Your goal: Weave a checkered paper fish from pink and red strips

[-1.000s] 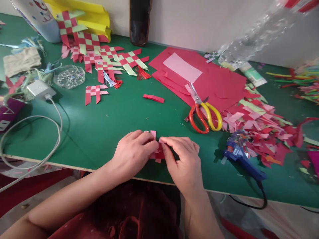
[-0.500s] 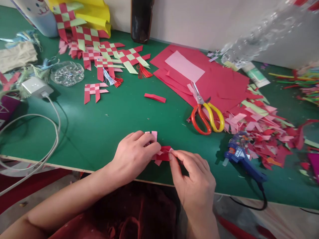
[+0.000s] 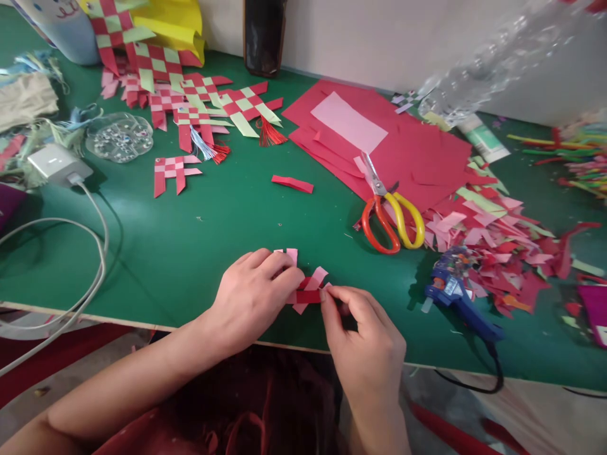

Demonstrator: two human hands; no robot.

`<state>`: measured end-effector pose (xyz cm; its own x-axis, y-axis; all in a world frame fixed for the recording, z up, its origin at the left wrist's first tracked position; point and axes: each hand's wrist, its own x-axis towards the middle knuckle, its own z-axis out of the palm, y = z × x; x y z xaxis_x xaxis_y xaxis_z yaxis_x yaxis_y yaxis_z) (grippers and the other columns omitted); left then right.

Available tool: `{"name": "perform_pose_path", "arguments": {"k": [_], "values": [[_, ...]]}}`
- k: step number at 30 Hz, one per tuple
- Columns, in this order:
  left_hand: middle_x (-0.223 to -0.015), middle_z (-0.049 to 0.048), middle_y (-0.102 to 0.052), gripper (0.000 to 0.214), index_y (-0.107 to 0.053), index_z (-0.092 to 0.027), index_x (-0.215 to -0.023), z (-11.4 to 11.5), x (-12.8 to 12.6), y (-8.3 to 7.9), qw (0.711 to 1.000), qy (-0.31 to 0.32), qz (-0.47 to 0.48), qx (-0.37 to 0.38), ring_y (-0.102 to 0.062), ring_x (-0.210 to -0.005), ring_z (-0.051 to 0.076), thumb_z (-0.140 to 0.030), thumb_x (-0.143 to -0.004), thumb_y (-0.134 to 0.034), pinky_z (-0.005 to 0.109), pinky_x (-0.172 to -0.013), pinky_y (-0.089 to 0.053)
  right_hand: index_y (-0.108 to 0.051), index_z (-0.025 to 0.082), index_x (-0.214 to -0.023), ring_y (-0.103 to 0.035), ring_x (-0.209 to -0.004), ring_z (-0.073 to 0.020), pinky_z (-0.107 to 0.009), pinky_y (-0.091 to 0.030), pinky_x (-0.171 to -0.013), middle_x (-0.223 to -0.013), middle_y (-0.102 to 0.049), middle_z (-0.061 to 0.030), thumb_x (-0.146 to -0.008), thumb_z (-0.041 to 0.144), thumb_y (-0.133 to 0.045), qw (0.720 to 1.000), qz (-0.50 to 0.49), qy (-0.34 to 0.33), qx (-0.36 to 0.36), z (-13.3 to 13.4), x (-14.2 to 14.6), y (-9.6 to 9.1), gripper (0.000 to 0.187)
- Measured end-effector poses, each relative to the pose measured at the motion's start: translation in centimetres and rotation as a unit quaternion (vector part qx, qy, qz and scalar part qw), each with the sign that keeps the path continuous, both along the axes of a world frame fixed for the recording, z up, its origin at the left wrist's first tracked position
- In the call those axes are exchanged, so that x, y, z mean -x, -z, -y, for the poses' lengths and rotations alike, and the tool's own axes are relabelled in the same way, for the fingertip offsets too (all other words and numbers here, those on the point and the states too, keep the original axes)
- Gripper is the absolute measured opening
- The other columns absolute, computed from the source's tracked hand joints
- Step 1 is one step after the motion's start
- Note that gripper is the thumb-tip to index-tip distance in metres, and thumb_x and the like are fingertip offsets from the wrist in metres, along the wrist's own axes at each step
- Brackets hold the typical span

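Red and pink paper strips (image 3: 309, 296), partly woven together, lie at the table's front edge between my hands. My left hand (image 3: 260, 292) covers much of the weave, its fingers bent and pressing the strips against the table. Pink strip ends (image 3: 291, 256) stick out beyond its fingertips. Thumb and forefinger of my right hand (image 3: 363, 322) pinch the right end of the strips. One pink strip (image 3: 318, 278) stands up just above that pinch. Farther back, a loose red paper strip (image 3: 293, 184) rests on the green table.
Scissors (image 3: 389, 218) with red and yellow handles lie on red paper sheets (image 3: 427, 151). A blue glue gun (image 3: 462, 309) and a heap of paper scraps (image 3: 502, 246) are at right. Woven paper fish (image 3: 175, 170), a bead box (image 3: 119, 137) and a charger cable (image 3: 103, 234) are at left.
A pink strip that lay low over the red ones now stands raised beside my left fingers. Both hands keep nearly the same place; the whole view has shifted slightly.
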<state>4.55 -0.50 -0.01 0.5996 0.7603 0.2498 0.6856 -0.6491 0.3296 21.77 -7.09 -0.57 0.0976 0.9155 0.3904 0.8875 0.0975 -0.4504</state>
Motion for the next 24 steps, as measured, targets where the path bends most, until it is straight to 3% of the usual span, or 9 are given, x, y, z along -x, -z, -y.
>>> {"name": "perform_pose_path", "arguments": {"k": [5, 9, 13, 17, 20, 24], "values": [[-0.095, 0.0054, -0.068, 0.034, -0.066, -0.018, -0.094, -0.3, 0.0, -0.5, 1.000, 0.010, 0.009, 0.023, -0.060, -0.078, 0.018, -0.039, -0.101, -0.041, 0.035, -0.076, -0.051, -0.066, 0.019, -0.092, -0.065, -0.074, -0.0154, -0.029, -0.051, -0.068, -0.086, -0.071, -0.0040, -0.090, 0.022, -0.061, 1.000, 0.007, -0.014, 0.020, -0.2, -0.1, 0.0, 0.006], [-0.109, 0.0073, -0.065, 0.027, -0.065, -0.019, -0.106, -0.4, 0.1, -0.7, 0.998, 0.023, -0.022, 0.049, -0.062, -0.089, 0.021, -0.038, -0.099, -0.047, 0.038, -0.082, -0.052, -0.065, 0.019, -0.094, -0.066, -0.077, -0.0161, -0.030, -0.050, -0.070, -0.087, -0.071, -0.0047, -0.091, 0.022, -0.059, 0.999, 0.005, -0.034, 0.009, -0.3, -0.1, -0.1, 0.007], [-0.118, 0.0087, -0.061, 0.037, -0.053, -0.021, -0.130, -0.4, -0.1, -0.8, 0.996, 0.021, -0.056, 0.068, -0.060, -0.097, 0.023, -0.036, -0.096, -0.052, 0.040, -0.087, -0.050, -0.065, 0.020, -0.095, -0.066, -0.079, -0.0155, -0.030, -0.048, -0.074, -0.089, -0.072, -0.0033, -0.092, 0.020, -0.059, 0.998, -0.015, -0.056, 0.005, -0.3, 0.0, -0.1, 0.008], [-0.110, 0.0066, -0.059, 0.048, -0.041, -0.028, -0.142, -0.7, -0.3, -1.6, 0.992, 0.039, -0.087, 0.084, -0.058, -0.092, 0.020, -0.026, -0.095, -0.051, 0.037, -0.085, -0.049, -0.065, 0.021, -0.094, -0.066, -0.080, -0.0153, -0.030, -0.047, -0.075, -0.088, -0.072, -0.0023, -0.092, 0.020, -0.059, 0.997, -0.034, -0.065, 0.004, -0.3, 0.0, 0.1, 0.007], [-0.100, 0.0036, -0.056, 0.032, -0.057, -0.033, -0.125, -0.9, -0.6, -2.3, 0.987, 0.045, -0.111, 0.110, -0.057, -0.084, 0.019, -0.025, -0.094, -0.053, 0.035, -0.080, -0.048, -0.066, 0.021, -0.094, -0.066, -0.079, -0.0144, -0.030, -0.047, -0.076, -0.089, -0.073, -0.0015, -0.092, 0.019, -0.059, 0.997, -0.041, -0.069, 0.002, -0.3, 0.0, 0.1, 0.007], [-0.098, 0.0036, -0.055, 0.008, -0.065, -0.026, -0.095, -1.0, -0.7, -2.6, 0.983, 0.035, -0.107, 0.142, -0.057, -0.087, 0.020, -0.025, -0.092, -0.058, 0.036, -0.082, -0.048, -0.066, 0.021, -0.094, -0.066, -0.079, -0.0139, -0.028, -0.047, -0.075, -0.088, -0.072, -0.0015, -0.091, 0.023, -0.061, 0.998, -0.042, -0.052, -0.007, -0.4, 0.0, -0.2, 0.006]]}}
